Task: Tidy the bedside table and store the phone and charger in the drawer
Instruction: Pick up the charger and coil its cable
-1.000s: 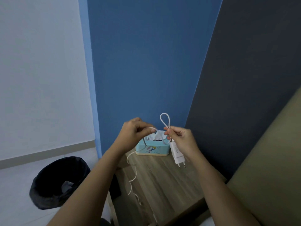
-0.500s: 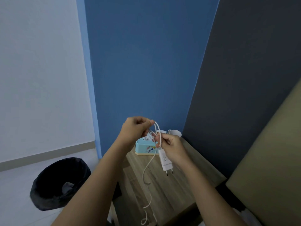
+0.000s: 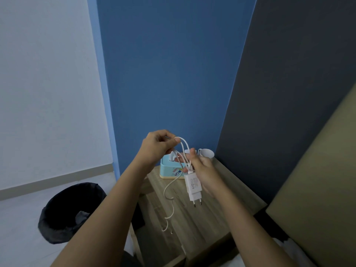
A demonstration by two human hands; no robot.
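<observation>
- Since a second ago we have drawn our hands closer together, and the single loop that stood above our right hand has become several loops gathered between both hands.
- Our right hand point(image 3: 204, 171) holds the charger point(image 3: 193, 186) in the air over the bedside table point(image 3: 217, 214); fingers and thumb are closed around its upper end and around the bundled loops.
- Its long axis runs nearly up and down, slightly tilted, with the two metal pins pointing down toward the tabletop.
- It is a white, flat-sided block with small grey printed marks on the face turned to us.
- Our left hand point(image 3: 157, 146) sits a little higher and to the left, fingertips pinched on the top of the cable point(image 3: 169, 191).
- That cable is thin and white; its free end hangs down in loose curves over the front left part of the table, tip dangling near the edge.
- Behind our hands a light blue tissue box point(image 3: 169, 171) stands on the table near the blue wall point(image 3: 163, 74), and a white cup point(image 3: 207, 153) sits in the back corner.
- On the floor to the left stands a black bin point(image 3: 69, 209).
</observation>
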